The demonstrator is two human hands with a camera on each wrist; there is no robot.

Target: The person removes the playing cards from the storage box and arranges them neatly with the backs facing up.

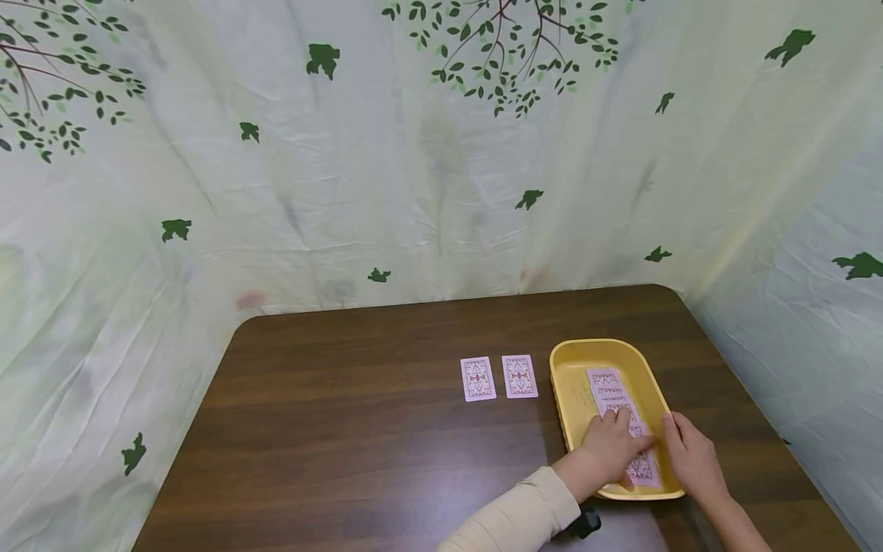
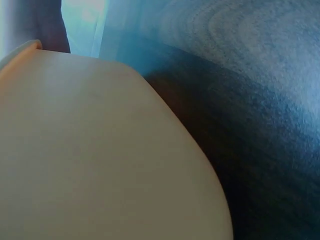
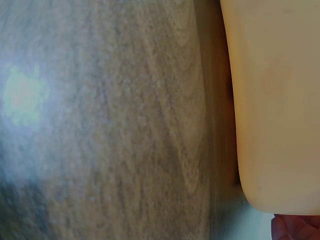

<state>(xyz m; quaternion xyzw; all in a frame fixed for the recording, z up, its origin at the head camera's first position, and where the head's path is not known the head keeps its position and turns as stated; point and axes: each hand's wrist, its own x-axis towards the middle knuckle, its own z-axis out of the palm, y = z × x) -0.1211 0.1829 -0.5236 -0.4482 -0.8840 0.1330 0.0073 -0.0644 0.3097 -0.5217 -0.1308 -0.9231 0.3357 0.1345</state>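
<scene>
L hand (image 1: 605, 452), in a cream quilted sleeve (image 1: 517, 510), is down inside a yellow, round-cornered, shallow plastic tray (image 1: 572, 376), its fingers bent over a lengthwise row of overlapping lilac-&-white patterned cards (image 1: 607, 387), thumb pointing toward the tray's R side. Can't tell if it pinches a card or just rests on them. R hand (image 1: 693, 458) grips the tray's R rim near the near corner, thumb up at the edge; bare forearm coming in from bottom R.

Tray sits on the R part of a dark brown wood-grain desk (image 1: 345, 429). Just L of it, two single rectangular lilac-patterned cards lie flat, backs up, side by side w/ a small gap: L one (image 1: 478, 379), R one (image 1: 520, 376). Small black object (image 1: 586, 524) by the L cuff, ID unclear.

Behind: white fabric backdrop (image 1: 414, 192) w/ green leaf, branch & bird-like prints.

Both wrist cams mostly show tray exterior + desk, blurry; a bit of reddish fingers (image 3: 295, 228) at the tray edge in the R wrist view.
</scene>
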